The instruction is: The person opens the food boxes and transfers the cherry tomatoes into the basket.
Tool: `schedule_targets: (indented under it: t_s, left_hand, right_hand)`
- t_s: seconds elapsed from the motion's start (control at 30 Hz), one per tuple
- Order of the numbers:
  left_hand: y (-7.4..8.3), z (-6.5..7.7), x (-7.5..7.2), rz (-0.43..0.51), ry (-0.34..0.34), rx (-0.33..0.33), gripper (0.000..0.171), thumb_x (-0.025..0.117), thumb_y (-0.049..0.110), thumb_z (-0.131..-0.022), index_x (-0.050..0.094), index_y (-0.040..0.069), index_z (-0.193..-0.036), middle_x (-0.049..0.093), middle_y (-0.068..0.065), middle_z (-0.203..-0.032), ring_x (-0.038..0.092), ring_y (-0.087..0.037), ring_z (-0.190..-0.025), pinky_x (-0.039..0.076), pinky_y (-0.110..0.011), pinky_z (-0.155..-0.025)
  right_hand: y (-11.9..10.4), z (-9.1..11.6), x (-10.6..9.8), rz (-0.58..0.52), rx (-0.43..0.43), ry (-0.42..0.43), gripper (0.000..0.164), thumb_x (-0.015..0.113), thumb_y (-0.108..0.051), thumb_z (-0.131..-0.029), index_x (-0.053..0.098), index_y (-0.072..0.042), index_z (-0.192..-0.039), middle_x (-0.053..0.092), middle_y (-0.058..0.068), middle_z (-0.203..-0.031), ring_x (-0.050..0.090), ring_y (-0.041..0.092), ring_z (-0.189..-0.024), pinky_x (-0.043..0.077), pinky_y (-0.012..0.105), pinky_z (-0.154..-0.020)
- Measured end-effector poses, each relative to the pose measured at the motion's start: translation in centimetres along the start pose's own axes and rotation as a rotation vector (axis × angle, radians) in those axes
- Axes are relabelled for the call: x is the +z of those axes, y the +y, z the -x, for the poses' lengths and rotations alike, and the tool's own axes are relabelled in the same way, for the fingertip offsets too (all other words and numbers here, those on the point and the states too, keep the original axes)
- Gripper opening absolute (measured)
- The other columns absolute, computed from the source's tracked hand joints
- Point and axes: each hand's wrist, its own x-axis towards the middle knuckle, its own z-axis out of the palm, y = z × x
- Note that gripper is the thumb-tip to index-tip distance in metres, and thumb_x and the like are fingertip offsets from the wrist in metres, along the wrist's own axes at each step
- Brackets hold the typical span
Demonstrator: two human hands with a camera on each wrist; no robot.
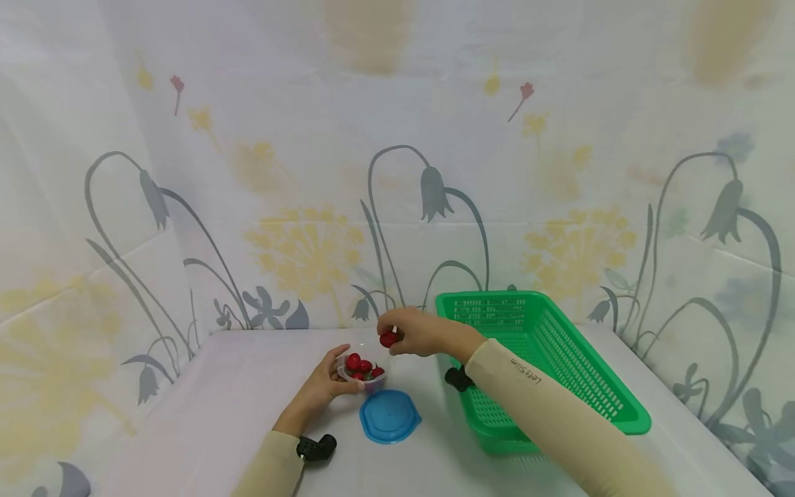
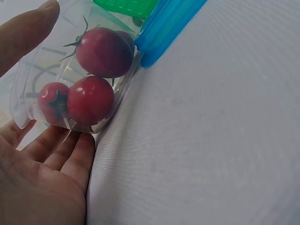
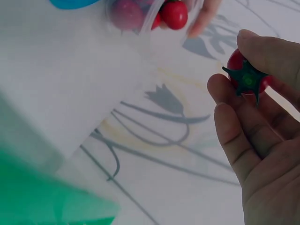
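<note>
- While the left hand (image 1: 324, 381) curled round the tub (image 1: 375, 387), thumb on its near side, the right hand (image 1: 417, 331) reached leftward, its forearm over the basket (image 1: 586, 353).
- The right hand's fingers were bent, pinching one tomato (image 1: 388, 339) against the thumb, in the air just right of the tub.
- Four more tomatoes (image 2: 90, 101) showed inside the tub, round, smooth and glossy.
- One tub: clear plastic.
- One lid (image 1: 389, 416): blue, rounded, just near of the tub.
- One basket: green, perforated, at right.
</note>
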Motion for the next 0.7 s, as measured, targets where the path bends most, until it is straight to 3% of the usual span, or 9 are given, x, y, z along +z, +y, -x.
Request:
schedule_targets:
  t_s: [0.27, 0.47, 0.7]
  left_hand:
    - [-0.1, -0.2, 0.1, -0.034, 0.012, 0.015, 0.090, 0.081, 0.017, -0.076, 0.028, 0.013, -0.149, 0.030, -0.023, -0.150, 0.051, -0.031, -0.111, 0.043, -0.048, -0.099]
    - [-0.3, -0.3, 0.0, -0.040, 0.000, 0.008, 0.090, 0.081, 0.019, -0.075, 0.029, 0.015, -0.148, 0.026, -0.023, -0.152, 0.050, -0.031, -0.115, 0.040, -0.051, -0.101]
    - [-0.5, -0.4, -0.1, -0.059, 0.010, 0.014, 0.091, 0.081, 0.019, -0.076, 0.028, 0.014, -0.149, 0.030, -0.021, -0.151, 0.051, -0.029, -0.107, 0.044, -0.047, -0.097]
  right_hand:
    - [2.4, 3.5, -2.1, -0.037, -0.002, 0.092, 0.026, 0.070, -0.014, -0.088, 0.061, -0.013, -0.112, 0.058, -0.006, -0.103, 0.057, 0.009, -0.089, 0.051, 0.024, -0.078]
    - [4.7, 6.1, -3.0, -0.016, 0.024, 0.147, 0.021, 0.069, -0.014, -0.088, 0.061, -0.016, -0.107, 0.058, -0.008, -0.100, 0.056, 0.011, -0.088, 0.050, 0.028, -0.079]
    - [7.7, 8.7, -3.0, -0.039, 0.020, 0.180, 0.016, 0.067, -0.007, -0.087, 0.057, -0.013, -0.098, 0.056, -0.001, -0.092, 0.056, 0.015, -0.081, 0.049, 0.032, -0.073]
